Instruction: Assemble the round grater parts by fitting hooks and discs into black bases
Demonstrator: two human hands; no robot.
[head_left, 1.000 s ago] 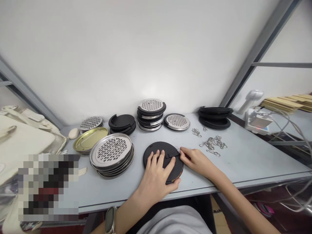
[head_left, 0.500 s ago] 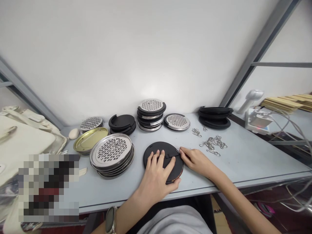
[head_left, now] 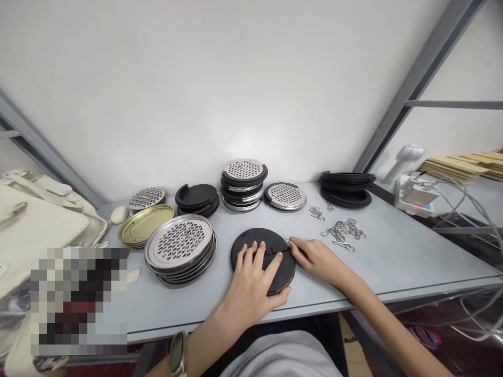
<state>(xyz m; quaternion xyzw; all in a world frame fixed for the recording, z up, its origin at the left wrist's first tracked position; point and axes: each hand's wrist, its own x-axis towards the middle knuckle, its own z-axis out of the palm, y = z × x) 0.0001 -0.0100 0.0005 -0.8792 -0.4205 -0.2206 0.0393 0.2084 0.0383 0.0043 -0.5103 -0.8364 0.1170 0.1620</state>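
One black disc (head_left: 261, 240) lies flat on the table (head_left: 401, 248), and every place here is taken from it. On its top rests the left hand (head_left: 251, 283), its grip apart, fingers spread. At its right edge the right hand (head_left: 312, 256) has its grip clamped, thumb against fingertip, on one wire hook (head_left: 287, 242).

Left of the disc stand three stacks: one of coarse grater plates (head_left: 184, 243), nearest; one of gold lids (head_left: 146, 225); one of smaller graters (head_left: 147, 198). Behind it are one tall mixed stack (head_left: 242, 183) and one fine grater (head_left: 286, 196). To its right are loose metal hooks (head_left: 343, 230), too tangled to count.
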